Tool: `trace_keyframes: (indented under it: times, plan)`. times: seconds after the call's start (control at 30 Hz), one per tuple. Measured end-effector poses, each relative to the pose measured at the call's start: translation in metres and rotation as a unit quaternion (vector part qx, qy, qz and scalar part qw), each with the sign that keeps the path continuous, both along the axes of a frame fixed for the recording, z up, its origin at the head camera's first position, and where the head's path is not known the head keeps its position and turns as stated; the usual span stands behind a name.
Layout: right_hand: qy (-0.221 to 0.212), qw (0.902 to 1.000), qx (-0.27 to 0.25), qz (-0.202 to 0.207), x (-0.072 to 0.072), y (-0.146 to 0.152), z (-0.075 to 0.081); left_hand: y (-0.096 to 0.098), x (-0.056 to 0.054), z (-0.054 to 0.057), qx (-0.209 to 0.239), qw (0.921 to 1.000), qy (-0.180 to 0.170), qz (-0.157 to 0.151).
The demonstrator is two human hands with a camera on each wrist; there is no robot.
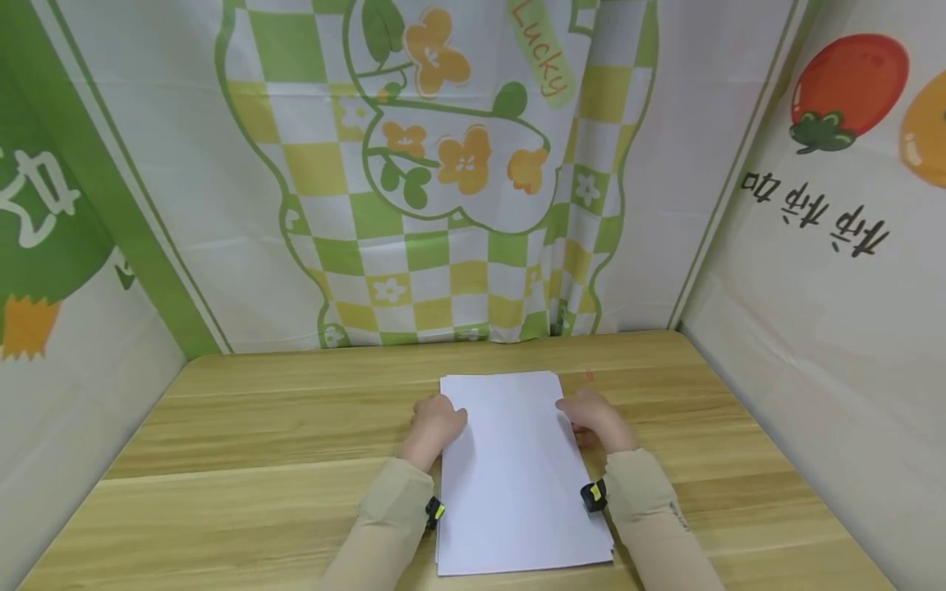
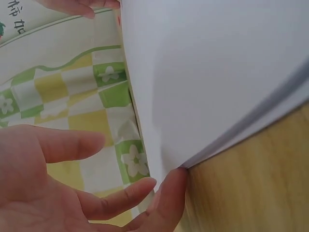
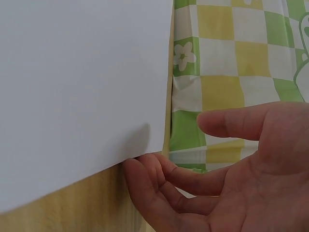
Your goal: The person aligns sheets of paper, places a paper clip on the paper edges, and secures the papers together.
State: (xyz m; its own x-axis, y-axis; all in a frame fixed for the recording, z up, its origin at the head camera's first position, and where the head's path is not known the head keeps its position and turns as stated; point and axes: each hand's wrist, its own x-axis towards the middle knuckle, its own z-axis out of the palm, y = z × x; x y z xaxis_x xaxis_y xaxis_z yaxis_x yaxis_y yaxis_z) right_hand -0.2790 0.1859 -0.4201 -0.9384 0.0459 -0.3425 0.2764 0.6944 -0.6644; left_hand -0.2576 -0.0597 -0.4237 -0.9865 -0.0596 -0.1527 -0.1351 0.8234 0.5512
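Observation:
A stack of white paper sheets [image 1: 513,468] lies upright before me on the wooden table, its lower corners slightly out of line. At its left edge, near the far corner, is my left hand [image 1: 438,423]. In the left wrist view, that hand's fingertips [image 2: 175,186] touch the paper's edge, the thumb held apart from it; a dark gap runs between layers along this side. My right hand [image 1: 597,417] is at the opposite edge. Its fingertips [image 3: 137,169] meet the paper's border in the right wrist view, with the thumb [image 3: 227,123] raised off the sheet.
The wooden table [image 1: 281,427] extends on both sides of the paper. A checked, flowered curtain [image 1: 458,271] hangs behind its far edge, and printed cloth walls [image 1: 828,312] stand at the sides. A small red mark [image 1: 590,375] shows beyond my right hand.

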Motion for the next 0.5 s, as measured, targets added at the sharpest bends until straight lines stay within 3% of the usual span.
trace_keyframes:
  times: [0.17,0.33,0.5]
  plan:
    - [-0.009,0.9999,-0.005,-0.003,-0.002,0.0,-0.001,-0.003,-0.001,-0.002,0.023,0.9997,-0.004,-0.008]
    - [-0.011,0.9999,-0.008,-0.002,-0.002,0.002,-0.001,-0.008,-0.002,-0.004,0.093,0.9952,-0.03,0.0]
    - [-0.016,0.9998,-0.013,-0.004,-0.002,0.002,-0.001,-0.013,-0.002,-0.005,0.134,0.99,-0.043,0.008]
